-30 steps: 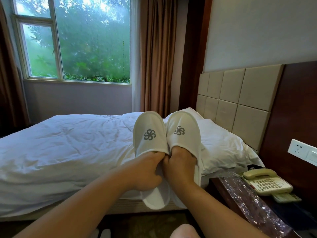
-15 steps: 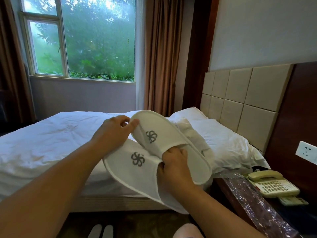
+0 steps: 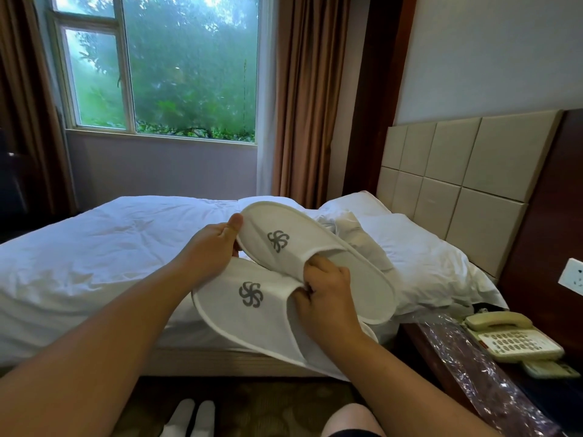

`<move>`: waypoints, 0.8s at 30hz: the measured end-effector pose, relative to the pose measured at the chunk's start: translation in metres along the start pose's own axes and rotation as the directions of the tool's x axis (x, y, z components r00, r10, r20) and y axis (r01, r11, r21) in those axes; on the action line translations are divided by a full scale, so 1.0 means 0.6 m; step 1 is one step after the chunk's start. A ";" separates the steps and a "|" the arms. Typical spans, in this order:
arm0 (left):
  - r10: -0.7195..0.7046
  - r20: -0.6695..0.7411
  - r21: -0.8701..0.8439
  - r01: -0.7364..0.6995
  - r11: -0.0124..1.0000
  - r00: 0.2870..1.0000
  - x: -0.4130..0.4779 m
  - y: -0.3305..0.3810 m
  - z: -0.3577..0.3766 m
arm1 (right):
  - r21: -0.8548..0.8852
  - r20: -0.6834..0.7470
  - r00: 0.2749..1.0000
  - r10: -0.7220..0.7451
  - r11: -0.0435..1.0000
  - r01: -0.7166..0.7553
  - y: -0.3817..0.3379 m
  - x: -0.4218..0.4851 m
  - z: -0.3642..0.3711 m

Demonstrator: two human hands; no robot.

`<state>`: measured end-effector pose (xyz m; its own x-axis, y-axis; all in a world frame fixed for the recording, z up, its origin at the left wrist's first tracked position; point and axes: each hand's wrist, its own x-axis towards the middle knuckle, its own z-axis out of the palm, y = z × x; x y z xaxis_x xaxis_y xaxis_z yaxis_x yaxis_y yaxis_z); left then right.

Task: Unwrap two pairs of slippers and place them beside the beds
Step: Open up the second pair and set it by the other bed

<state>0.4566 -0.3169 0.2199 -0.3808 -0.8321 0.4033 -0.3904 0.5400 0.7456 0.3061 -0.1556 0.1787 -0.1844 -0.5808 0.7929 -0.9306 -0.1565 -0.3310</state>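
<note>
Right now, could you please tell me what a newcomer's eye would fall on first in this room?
The white slippers with grey pinwheel logos are held mid-frame over the bed. The left hand grips the upper one's toe, and the right hand pinches both at their openings. Behind is a large window full of green foliage, and at right a cream telephone and clear plastic wrap lie on the nightstand.

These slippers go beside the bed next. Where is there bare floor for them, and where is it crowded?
Bare carpet lies along the bed base, between the white pair on the floor and the knee. The nightstand is crowded: plastic wrapper along its front, telephone behind it. The left hand and right hand hold the slippers.
</note>
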 end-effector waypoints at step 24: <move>-0.147 0.103 -0.071 0.154 0.985 0.984 -0.025 -0.056 -0.020 | 0.317 0.015 1.000 -0.026 0.948 0.020 -0.035 0.010 0.004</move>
<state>0.4855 -0.3242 0.1948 -0.4037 -0.8848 0.2326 -0.3842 0.3947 0.8346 0.3255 -0.1576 0.1892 -0.1555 -0.5886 0.7934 -0.7857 -0.4131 -0.4604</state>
